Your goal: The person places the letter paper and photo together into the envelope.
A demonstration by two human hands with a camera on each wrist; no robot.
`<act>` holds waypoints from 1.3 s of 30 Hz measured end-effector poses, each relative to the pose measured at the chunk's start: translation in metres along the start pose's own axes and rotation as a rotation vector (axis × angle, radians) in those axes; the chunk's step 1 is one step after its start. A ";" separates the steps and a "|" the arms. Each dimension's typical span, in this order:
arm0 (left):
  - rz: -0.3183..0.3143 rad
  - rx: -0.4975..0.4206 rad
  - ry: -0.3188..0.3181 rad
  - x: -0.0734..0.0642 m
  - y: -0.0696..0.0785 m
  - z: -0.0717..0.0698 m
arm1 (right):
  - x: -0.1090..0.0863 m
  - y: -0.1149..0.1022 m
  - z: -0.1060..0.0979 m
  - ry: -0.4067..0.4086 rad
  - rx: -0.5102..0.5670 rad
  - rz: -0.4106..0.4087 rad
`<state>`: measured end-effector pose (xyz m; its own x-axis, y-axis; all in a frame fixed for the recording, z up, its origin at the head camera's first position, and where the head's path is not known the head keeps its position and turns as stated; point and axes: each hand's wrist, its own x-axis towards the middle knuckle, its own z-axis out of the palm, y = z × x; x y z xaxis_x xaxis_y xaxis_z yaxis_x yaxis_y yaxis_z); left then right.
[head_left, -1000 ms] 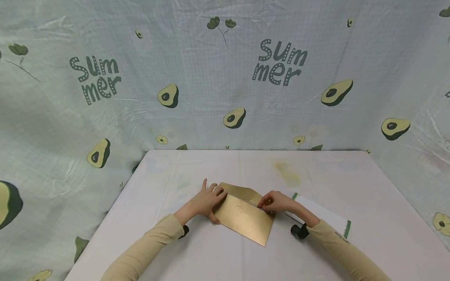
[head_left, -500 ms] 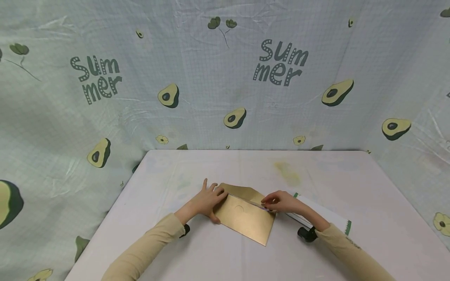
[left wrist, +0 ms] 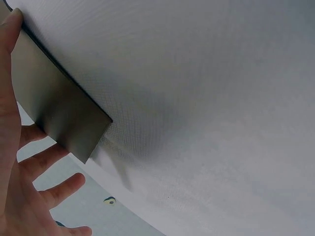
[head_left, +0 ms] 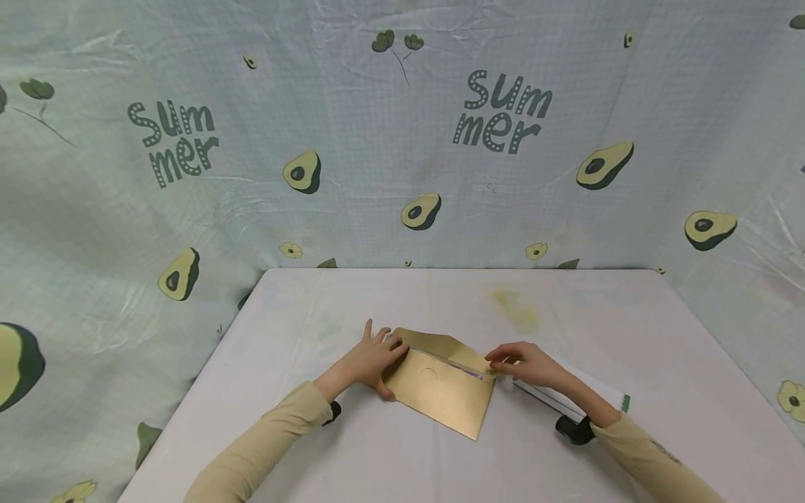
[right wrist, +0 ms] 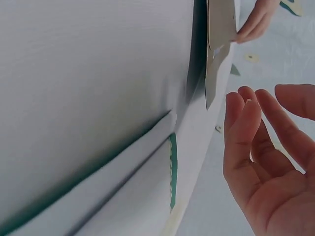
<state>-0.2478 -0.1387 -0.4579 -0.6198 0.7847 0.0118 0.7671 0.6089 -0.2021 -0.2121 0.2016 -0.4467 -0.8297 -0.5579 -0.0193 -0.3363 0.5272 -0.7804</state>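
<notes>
A gold envelope (head_left: 440,398) stands in the middle of the table with its flap (head_left: 440,344) raised at the far side. A thin pale strip with purple (head_left: 473,374) shows along its mouth. My left hand (head_left: 372,358) grips the envelope's left end, thumb along the near edge and fingers at the far edge, also seen in the left wrist view. My right hand (head_left: 525,363) is just off the envelope's right corner, fingers loosely bent and holding nothing. The right wrist view shows a gap between this right hand (right wrist: 270,162) and the envelope (right wrist: 221,29).
White papers with green ends (head_left: 553,402) lie on the table (head_left: 352,447) under and beside my right forearm, partly hidden. A patterned cloth (head_left: 352,126) with avocados hangs behind the table. A yellow stain (head_left: 514,309) marks the tabletop at the back.
My right hand has let go at the envelope's mouth and drawn away to the right, uncovering the purple-edged strip. My left hand and the envelope stay almost still.
</notes>
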 end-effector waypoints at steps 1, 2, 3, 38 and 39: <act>-0.012 0.001 -0.021 -0.001 0.003 -0.008 | -0.002 0.000 -0.002 0.006 0.002 -0.002; -0.017 0.010 -0.028 -0.001 0.004 -0.009 | -0.005 0.001 -0.004 0.010 0.004 -0.005; -0.020 0.024 -0.033 -0.001 0.004 -0.009 | -0.007 0.001 -0.006 0.013 0.005 -0.010; -0.032 0.050 -0.061 0.000 0.006 -0.012 | -0.101 0.044 -0.065 0.057 -0.263 0.163; -0.032 0.049 -0.060 0.000 0.006 -0.012 | -0.102 0.046 -0.066 0.059 -0.266 0.173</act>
<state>-0.2411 -0.1340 -0.4472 -0.6536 0.7558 -0.0399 0.7388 0.6257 -0.2505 -0.1722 0.3251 -0.4390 -0.9067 -0.4110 -0.0951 -0.2859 0.7644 -0.5779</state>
